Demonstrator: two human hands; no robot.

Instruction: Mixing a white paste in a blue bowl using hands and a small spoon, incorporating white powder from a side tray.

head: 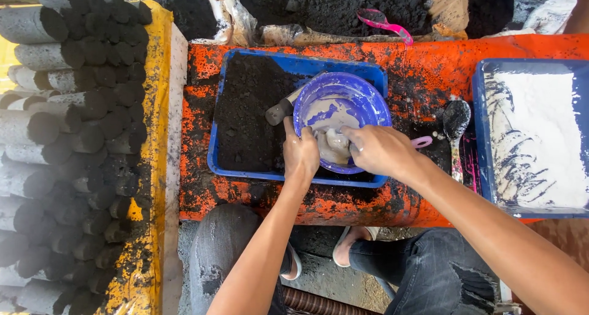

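Note:
A blue round bowl [343,103] smeared with white-grey paste sits inside a blue tray [294,66] of black powder on an orange bench. My left hand [300,154] and my right hand [379,149] meet at the bowl's near rim, both pressed around a wet grey lump of paste [334,142] between the fingers. A grey-handled tool [283,108] lies in the black powder, touching the bowl's left side.
Stacked black cylinders [73,137] fill a yellow rack at left. A second blue tray [534,137] with white powder stands at right, a dirty spoon [455,123] beside it. A pink scoop [383,22] lies on black powder behind. My knees are below the bench.

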